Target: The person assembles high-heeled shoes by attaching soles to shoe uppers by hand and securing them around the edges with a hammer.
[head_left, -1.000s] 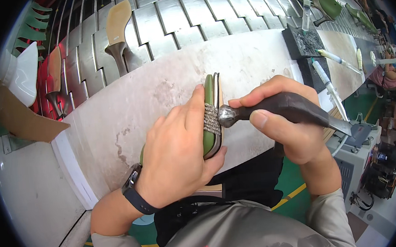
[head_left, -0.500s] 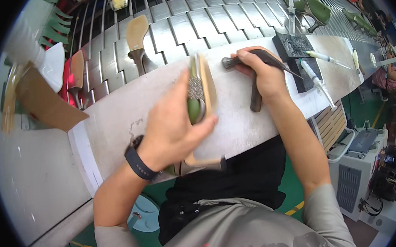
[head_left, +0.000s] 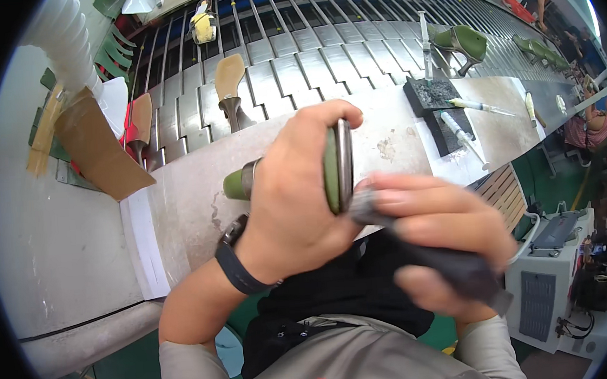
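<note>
My left hand (head_left: pixel 296 183), with a dark band on its wrist, is wrapped round a green shoe (head_left: pixel 332 170). The shoe's dark sole edge faces right, and a green part with a metallic band sticks out left of the hand. Much of the shoe is hidden by my fingers. In my right hand (head_left: pixel 447 229), blurred by motion, is a dark hammer (head_left: pixel 450 267). The hammer's pale grey end lies close against the lower sole edge; whether they touch I cannot tell.
Beyond the bench (head_left: pixel 191 190) runs a slatted metal conveyor (head_left: pixel 288 64) carrying a tan-soled shoe (head_left: pixel 228 82) and a green heeled shoe (head_left: pixel 463 43). Syringes (head_left: pixel 463 132) rest by a black block (head_left: pixel 420 100) at right. Brown cardboard (head_left: pixel 96 144) stands at left.
My left hand has turned the shoe and shifted slightly right. My right hand has brought the hammer down and toward me, up to the shoe.
</note>
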`<state>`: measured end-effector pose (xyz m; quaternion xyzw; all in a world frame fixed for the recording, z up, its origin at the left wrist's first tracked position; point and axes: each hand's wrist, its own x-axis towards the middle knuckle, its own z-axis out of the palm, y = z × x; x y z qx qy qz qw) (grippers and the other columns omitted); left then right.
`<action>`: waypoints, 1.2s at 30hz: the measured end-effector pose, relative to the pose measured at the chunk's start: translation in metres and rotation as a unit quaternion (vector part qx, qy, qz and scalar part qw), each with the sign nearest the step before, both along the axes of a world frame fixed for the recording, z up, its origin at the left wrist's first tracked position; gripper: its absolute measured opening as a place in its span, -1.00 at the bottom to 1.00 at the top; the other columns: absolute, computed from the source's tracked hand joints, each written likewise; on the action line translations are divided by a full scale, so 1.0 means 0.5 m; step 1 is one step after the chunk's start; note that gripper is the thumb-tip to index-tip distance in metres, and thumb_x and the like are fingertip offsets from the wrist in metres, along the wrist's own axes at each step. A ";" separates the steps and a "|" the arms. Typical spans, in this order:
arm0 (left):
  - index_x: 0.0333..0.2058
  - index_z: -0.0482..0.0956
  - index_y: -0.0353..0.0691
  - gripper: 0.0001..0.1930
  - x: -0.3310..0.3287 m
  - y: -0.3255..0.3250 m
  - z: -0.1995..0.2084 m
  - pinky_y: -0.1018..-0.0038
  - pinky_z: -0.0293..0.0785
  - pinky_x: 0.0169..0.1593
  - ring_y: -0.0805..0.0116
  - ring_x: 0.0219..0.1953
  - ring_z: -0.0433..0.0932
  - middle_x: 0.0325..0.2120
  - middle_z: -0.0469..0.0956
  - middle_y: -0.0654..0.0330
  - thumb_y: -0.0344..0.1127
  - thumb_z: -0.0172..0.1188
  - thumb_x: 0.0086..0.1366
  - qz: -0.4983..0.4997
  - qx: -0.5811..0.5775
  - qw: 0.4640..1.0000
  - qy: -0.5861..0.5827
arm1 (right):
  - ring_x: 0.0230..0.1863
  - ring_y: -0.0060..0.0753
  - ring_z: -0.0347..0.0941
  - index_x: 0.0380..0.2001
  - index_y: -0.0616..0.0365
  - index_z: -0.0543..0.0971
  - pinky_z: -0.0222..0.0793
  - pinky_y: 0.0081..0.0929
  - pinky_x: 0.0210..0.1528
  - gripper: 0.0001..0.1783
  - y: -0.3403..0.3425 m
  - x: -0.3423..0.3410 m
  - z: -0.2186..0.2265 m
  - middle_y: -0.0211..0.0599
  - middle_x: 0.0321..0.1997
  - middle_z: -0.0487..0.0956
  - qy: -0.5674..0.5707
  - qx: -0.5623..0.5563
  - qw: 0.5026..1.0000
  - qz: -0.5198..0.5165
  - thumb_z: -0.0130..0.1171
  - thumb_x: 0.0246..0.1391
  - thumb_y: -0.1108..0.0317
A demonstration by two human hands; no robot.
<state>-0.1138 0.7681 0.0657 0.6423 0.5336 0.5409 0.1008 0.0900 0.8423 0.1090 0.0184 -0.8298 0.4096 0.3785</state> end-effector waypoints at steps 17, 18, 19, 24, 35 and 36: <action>0.21 0.38 -0.33 -0.26 0.059 -0.037 -0.053 0.14 0.53 0.10 -0.12 0.04 0.62 0.04 0.59 -0.10 -0.67 0.26 -0.06 0.035 0.094 0.993 0.066 | -0.10 0.08 0.73 -0.24 0.39 0.61 0.67 -0.08 0.11 -0.52 0.035 -0.005 0.060 0.25 -0.20 0.72 -0.081 -0.181 0.980 -0.030 0.54 -0.02 0.18; 0.22 0.38 -0.34 -0.29 0.063 -0.045 -0.062 0.11 0.54 0.10 -0.12 0.05 0.63 0.05 0.60 -0.11 -0.59 0.31 0.02 0.034 0.114 0.989 0.083 | -0.11 0.05 0.74 -0.26 0.38 0.62 0.67 -0.12 0.09 -0.53 0.029 -0.001 0.068 0.24 -0.21 0.73 -0.110 -0.202 0.973 -0.036 0.55 -0.04 0.20; 0.22 0.37 -0.36 -0.32 0.068 -0.054 -0.070 0.09 0.54 0.11 -0.11 0.05 0.65 0.05 0.60 -0.13 -0.52 0.37 0.09 0.033 0.132 0.986 0.101 | -0.11 0.05 0.74 -0.26 0.38 0.62 0.67 -0.12 0.09 -0.53 0.021 0.004 0.073 0.24 -0.21 0.73 -0.109 -0.205 0.972 -0.034 0.55 -0.04 0.20; 0.30 0.37 -0.31 -0.28 0.070 -0.142 -0.164 -0.03 0.43 0.29 -0.10 0.22 0.59 0.20 0.55 -0.15 -0.07 0.43 0.31 0.049 0.155 0.974 0.160 | -0.10 -0.43 0.73 -0.12 0.32 0.68 0.62 -0.47 -0.02 -0.71 -0.024 0.023 -0.005 -0.11 -0.12 0.78 -0.158 -0.208 0.962 0.075 0.45 0.08 0.49; 0.25 0.34 -0.20 -0.43 0.069 -0.216 -0.315 -0.25 0.09 0.50 -0.13 0.33 0.49 0.27 0.51 -0.13 -0.12 0.34 0.40 0.235 0.078 0.939 0.240 | 0.00 -0.46 0.68 0.01 0.38 0.62 0.57 -0.50 0.09 -0.71 -0.110 0.046 -0.242 -0.04 0.03 0.74 -0.141 -0.385 0.912 -0.020 0.30 0.22 0.57; 0.25 0.34 -0.20 -0.43 0.066 -0.217 -0.316 -0.25 0.09 0.50 -0.13 0.33 0.49 0.27 0.51 -0.13 -0.12 0.34 0.40 0.234 0.075 0.940 0.239 | 0.00 -0.46 0.68 0.01 0.38 0.62 0.57 -0.50 0.09 -0.71 -0.102 0.042 -0.231 -0.04 0.03 0.74 -0.142 -0.388 0.911 -0.021 0.30 0.22 0.57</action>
